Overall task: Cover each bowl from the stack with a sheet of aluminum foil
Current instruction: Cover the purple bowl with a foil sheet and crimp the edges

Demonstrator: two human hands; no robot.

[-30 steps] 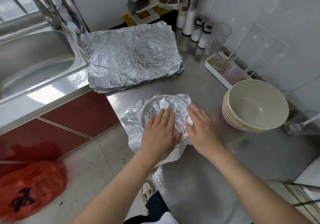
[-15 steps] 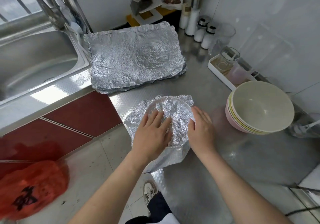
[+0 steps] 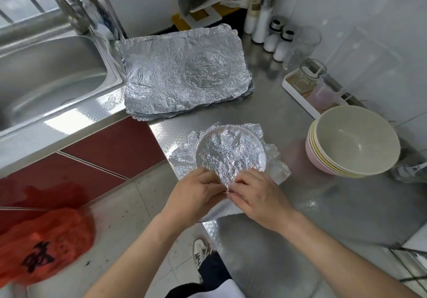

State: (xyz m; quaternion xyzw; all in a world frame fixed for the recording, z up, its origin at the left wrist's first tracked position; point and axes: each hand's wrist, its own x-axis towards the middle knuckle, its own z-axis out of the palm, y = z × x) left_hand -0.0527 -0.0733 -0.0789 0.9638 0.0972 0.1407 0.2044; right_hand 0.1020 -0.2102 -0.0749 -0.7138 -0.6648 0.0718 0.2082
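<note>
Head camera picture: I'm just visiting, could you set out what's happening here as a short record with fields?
Place: steel counter beside a sink
In work: foil sheet laid over a bowl, which it almost hides
Left hand: pinches the foil sheet at the bowl's near rim
Right hand: pinches the same edge, next to the left hand
Waiting: stack of bowls, uncovered, at the right
Supply: pile of foil sheets at the back, near the sink
</note>
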